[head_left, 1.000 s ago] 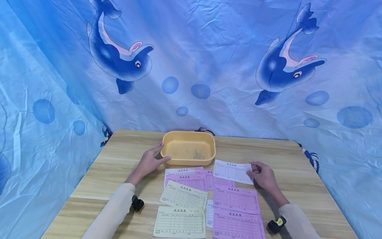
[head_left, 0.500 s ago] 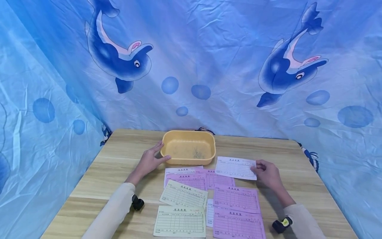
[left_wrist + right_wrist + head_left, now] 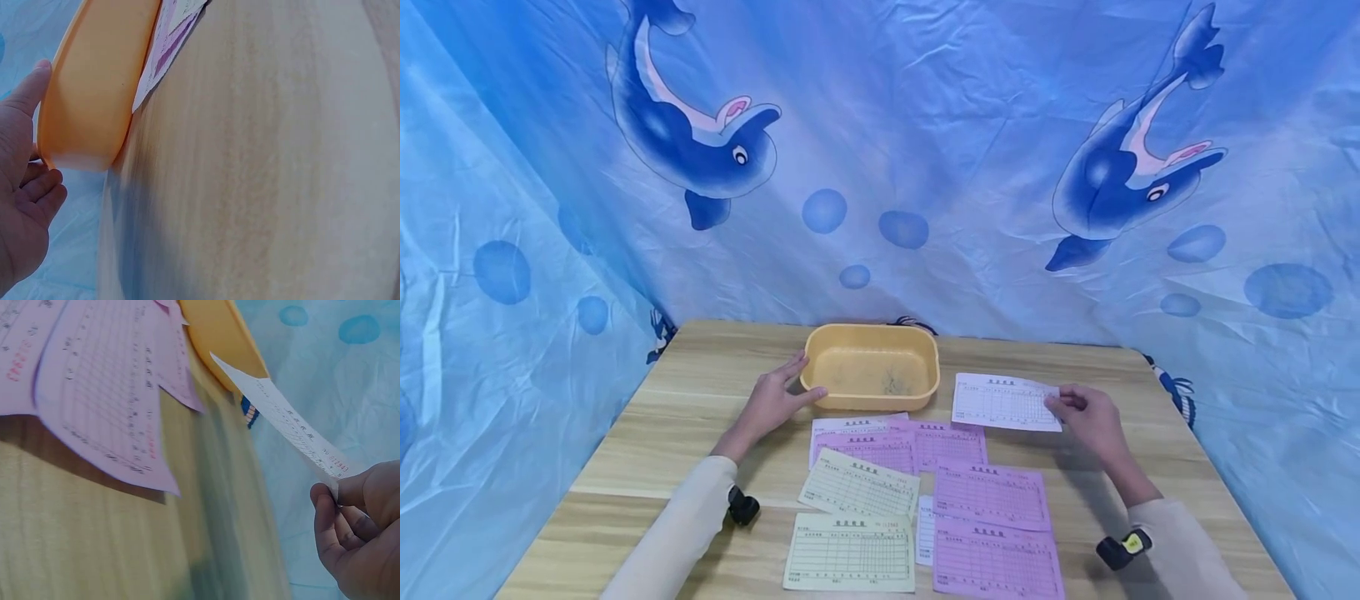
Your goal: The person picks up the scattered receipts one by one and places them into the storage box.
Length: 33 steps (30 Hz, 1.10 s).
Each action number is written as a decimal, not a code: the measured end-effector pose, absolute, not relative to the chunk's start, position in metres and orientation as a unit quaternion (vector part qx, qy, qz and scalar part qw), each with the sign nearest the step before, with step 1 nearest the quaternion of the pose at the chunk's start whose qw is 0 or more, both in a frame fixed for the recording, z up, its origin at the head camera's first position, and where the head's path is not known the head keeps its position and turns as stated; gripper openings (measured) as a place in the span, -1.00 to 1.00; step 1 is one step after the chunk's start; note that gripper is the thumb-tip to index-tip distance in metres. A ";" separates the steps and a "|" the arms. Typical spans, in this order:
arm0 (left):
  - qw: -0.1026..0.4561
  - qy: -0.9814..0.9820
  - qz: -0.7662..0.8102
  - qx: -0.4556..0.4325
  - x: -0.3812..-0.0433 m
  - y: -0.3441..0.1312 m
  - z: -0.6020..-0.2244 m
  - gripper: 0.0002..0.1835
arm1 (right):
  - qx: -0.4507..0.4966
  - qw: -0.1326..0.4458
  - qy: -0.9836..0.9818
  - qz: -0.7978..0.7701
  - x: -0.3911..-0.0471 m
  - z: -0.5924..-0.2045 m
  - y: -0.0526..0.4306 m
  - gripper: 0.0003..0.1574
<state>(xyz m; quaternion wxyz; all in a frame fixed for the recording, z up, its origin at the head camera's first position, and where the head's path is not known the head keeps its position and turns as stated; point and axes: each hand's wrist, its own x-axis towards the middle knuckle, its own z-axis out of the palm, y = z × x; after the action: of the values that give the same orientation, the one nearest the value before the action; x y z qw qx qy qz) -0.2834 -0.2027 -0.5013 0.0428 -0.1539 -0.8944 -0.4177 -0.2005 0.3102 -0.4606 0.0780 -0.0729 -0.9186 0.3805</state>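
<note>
In the head view my right hand [image 3: 1088, 421] pinches a white printed receipt slip [image 3: 1003, 402] by its right edge between thumb and fingers. The right wrist view shows the slip [image 3: 284, 422] held up above the wooden table. My left hand [image 3: 772, 404] holds the left end of a yellow-orange plastic basin [image 3: 820, 398], thumb at its front rim and fingers along the left side. In front of the basin lie several pink slips [image 3: 992, 497], two pale green slips [image 3: 850, 554] and white slips [image 3: 925, 542] partly covered by others.
The wooden table [image 3: 647, 442] reaches back to a blue dolphin-print cloth [image 3: 865, 167] hanging behind and at both sides. Tassels [image 3: 1176, 392] show at the table's back corners. Each forearm wears a small black camera, one [image 3: 742, 506] on the left and one [image 3: 1123, 547] on the right.
My right hand has moved the white slip to the right and back, off the pink slips. The left hand stays at the basin.
</note>
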 end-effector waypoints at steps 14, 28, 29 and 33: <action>0.044 -0.892 -0.422 -0.157 -0.280 -0.204 -0.501 0.02 | -0.091 0.081 -0.905 0.407 -0.217 -0.431 0.308 -0.47; 0.030 -0.891 -0.427 -0.153 -0.279 -0.205 -0.501 -0.02 | -0.059 0.063 -0.878 0.471 -0.247 -0.409 0.286 -0.41; 0.030 -0.891 -0.426 -0.154 -0.280 -0.205 -0.501 -0.01 | -0.057 0.061 -0.875 0.478 -0.249 -0.407 0.283 -0.41; 0.033 -0.892 -0.423 -0.155 -0.281 -0.206 -0.501 0.04 | -0.044 0.059 -0.859 0.506 -0.259 -0.401 0.271 -0.45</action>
<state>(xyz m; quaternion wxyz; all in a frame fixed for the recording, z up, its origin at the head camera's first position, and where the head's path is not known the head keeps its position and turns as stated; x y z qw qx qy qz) -0.2813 -0.2055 -0.5010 0.0327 -0.1547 -0.8923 -0.4228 -0.2591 0.2711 -0.4014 0.0594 -0.0444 -0.8593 0.5060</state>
